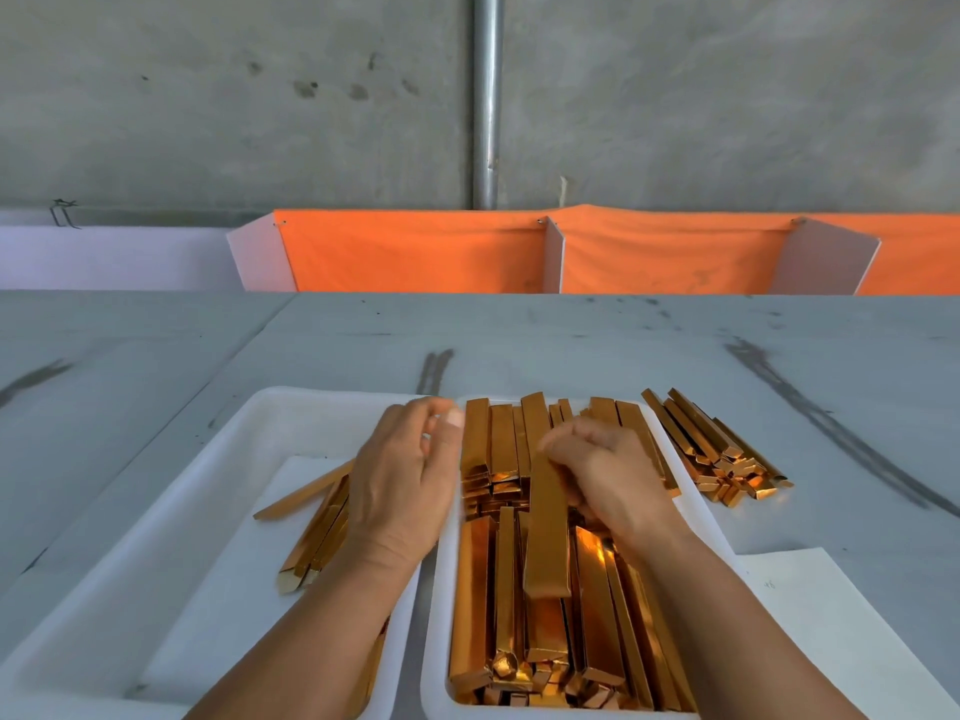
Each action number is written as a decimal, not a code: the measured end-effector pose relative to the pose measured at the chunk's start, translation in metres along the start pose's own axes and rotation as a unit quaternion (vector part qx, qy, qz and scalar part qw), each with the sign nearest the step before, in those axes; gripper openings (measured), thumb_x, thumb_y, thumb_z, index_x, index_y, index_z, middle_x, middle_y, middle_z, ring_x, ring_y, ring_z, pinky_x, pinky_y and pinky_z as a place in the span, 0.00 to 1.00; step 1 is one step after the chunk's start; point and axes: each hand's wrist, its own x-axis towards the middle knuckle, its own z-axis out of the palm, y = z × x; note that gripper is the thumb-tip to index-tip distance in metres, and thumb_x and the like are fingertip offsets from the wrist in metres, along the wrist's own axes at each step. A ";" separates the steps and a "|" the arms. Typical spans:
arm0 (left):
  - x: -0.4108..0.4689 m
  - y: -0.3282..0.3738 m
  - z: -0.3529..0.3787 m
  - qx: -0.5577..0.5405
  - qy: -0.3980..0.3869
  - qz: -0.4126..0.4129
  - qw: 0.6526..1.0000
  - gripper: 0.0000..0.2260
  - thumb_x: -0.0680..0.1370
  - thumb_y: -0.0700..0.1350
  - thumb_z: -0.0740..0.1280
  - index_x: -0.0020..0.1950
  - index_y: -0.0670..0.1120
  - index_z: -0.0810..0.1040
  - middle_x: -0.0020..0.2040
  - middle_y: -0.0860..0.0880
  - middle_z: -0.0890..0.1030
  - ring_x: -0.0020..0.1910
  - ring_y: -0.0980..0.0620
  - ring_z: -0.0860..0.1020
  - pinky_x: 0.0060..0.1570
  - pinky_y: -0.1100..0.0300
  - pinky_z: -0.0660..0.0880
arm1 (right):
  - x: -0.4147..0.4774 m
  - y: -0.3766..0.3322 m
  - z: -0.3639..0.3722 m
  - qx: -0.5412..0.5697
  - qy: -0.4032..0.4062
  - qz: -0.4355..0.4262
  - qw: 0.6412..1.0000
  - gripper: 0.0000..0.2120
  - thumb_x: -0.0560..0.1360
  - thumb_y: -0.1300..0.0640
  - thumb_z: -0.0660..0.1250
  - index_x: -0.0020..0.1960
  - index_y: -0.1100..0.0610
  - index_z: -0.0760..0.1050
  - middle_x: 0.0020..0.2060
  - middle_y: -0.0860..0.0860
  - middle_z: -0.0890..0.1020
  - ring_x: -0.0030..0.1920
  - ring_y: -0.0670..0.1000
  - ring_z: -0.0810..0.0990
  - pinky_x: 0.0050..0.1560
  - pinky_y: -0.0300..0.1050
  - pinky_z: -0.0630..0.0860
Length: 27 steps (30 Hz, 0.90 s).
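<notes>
**One gold box held over the full tray**

Our right hand (608,480) curls its fingers round the far end of a long gold box (545,537). The box points back towards us, just above the full white tray (434,615), which is packed with rows of similar boxes. Our left hand (405,475) hovers just left of that tray. Its fingers are loosely bent and blurred, and we can make out nothing in them. Under it, just beside the full tray, sits a second white tray (208,475) with a few gold boxes (317,532) on a white liner. Right of the full tray, a loose heap of gold boxes (717,454) lies on the grey table (571,340). A white paper sheet (810,615) lies on that same side, nearer us.
</notes>
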 end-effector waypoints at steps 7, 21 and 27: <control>0.022 -0.006 -0.025 0.059 0.068 -0.089 0.992 0.11 0.81 0.45 0.59 0.59 0.51 0.78 0.54 0.52 0.73 0.49 0.54 0.71 0.50 0.60 0.66 | -0.001 0.008 0.003 -0.257 -0.080 -0.021 0.963 0.11 0.80 0.51 0.64 0.40 0.47 0.81 0.37 0.43 0.83 0.39 0.44 0.83 0.37 0.33 0.77; 0.017 -0.082 -0.039 0.376 -0.319 -0.244 0.835 0.11 0.79 0.54 0.61 0.53 0.48 0.75 0.45 0.51 0.77 0.45 0.52 0.76 0.44 0.60 0.73 | 0.002 0.022 0.005 -0.330 -0.006 -0.125 0.936 0.09 0.78 0.54 0.65 0.40 0.44 0.78 0.37 0.39 0.81 0.41 0.40 0.81 0.36 0.32 0.79; 0.016 -0.083 -0.035 0.353 -0.290 -0.257 0.852 0.07 0.77 0.52 0.66 0.49 0.49 0.76 0.43 0.51 0.78 0.43 0.53 0.78 0.41 0.61 0.73 | 0.002 0.024 0.006 -0.320 -0.007 -0.126 0.939 0.10 0.78 0.54 0.65 0.40 0.43 0.78 0.37 0.39 0.81 0.41 0.42 0.82 0.34 0.29 0.77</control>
